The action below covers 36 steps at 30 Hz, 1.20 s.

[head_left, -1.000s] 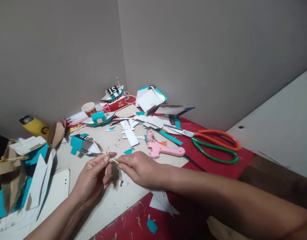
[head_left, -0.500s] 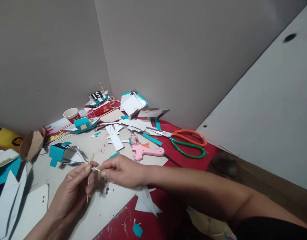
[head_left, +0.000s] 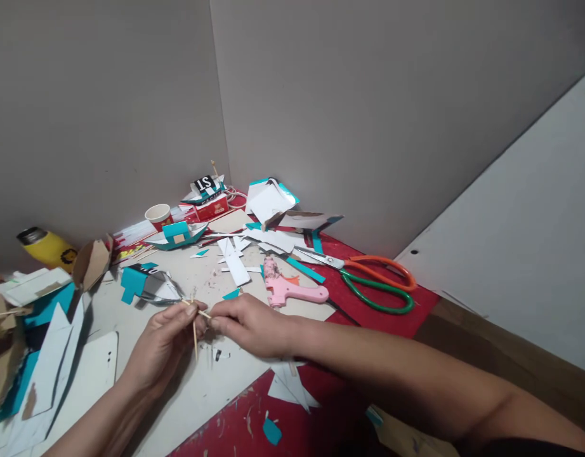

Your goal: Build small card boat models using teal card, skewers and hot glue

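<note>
Two thin wooden sticks cross each other between my hands, one pointing down [head_left: 195,343] and a shorter one lying across it [head_left: 204,314]. My left hand [head_left: 171,336] pinches them at the crossing with thumb and finger. The fingertips of my right hand [head_left: 247,324] grip the right end of the short stick. Just beyond my left fingers rests a small cardboard boat [head_left: 152,285] with a teal and black roof. Right of my right hand lies a pink glue gun [head_left: 292,289].
Large scissors [head_left: 373,276] with orange and green handles lie at the right. Finished-looking model boats [head_left: 181,235], a paper cup [head_left: 158,216] and white card scraps [head_left: 235,261] fill the back. Cardboard pieces [head_left: 49,368], a phone [head_left: 95,365] and a yellow bottle [head_left: 49,247] are at the left.
The view has swung right and partly back. Both hands keep hold of the crossed sticks; the downward stick now shows more of its length below my left fingers.
</note>
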### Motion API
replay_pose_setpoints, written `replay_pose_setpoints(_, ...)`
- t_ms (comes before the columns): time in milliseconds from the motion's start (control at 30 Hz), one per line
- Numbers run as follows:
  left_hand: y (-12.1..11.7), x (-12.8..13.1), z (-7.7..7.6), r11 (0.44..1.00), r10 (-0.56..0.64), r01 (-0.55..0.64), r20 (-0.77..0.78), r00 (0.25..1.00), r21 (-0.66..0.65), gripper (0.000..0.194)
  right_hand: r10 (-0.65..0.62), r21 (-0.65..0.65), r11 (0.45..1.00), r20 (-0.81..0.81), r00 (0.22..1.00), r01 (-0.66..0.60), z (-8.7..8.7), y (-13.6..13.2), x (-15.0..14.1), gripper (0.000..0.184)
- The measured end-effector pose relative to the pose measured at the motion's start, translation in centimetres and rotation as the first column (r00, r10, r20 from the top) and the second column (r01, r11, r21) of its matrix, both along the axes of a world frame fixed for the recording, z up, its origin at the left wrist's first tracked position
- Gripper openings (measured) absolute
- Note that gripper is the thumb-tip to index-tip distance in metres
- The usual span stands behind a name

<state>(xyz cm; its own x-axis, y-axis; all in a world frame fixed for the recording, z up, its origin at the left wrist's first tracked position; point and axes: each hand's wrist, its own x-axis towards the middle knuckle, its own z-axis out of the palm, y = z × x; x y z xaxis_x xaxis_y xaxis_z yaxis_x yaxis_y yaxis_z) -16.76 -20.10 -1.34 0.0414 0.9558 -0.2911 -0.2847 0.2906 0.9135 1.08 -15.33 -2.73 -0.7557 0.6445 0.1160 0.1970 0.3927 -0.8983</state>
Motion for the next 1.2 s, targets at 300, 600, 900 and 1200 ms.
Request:
replay_pose_setpoints(300, 0.3, -0.1, -0.8, 1.0, -0.014, 0.014, 0.055, 0.998, 0.007, 0.021, -0.081, 0.414, 0.91, 0.183, 0.98, -0.002, -0.5, -0.1, 0.1, 0.024)
replay_pose_setpoints(600, 0.3, -0.5, -0.2, 0.997, -0.071, 0.071, 0.138, 0.988, 0.006, 0.026, -0.087, 0.354, 0.933, 0.064, 0.994, 0.059, -0.9, 0.3, 0.2, 0.02)
replay_pose_setpoints(900, 0.4, -0.3, -0.4, 0.998, -0.034, 0.033, 0.022, 0.999, 0.061, 0.025, -0.07, 0.366, 0.929, 0.052, 0.996, 0.046, -1.1, 0.3, 0.2, 0.024)
replay_pose_setpoints(1200, 0.4, -0.1, -0.4, 0.995, -0.009, 0.011, -0.013, 1.0, 0.102, 0.02, -0.09, 0.366, 0.93, 0.115, 0.989, 0.042, -0.7, 0.1, 0.3, 0.022)
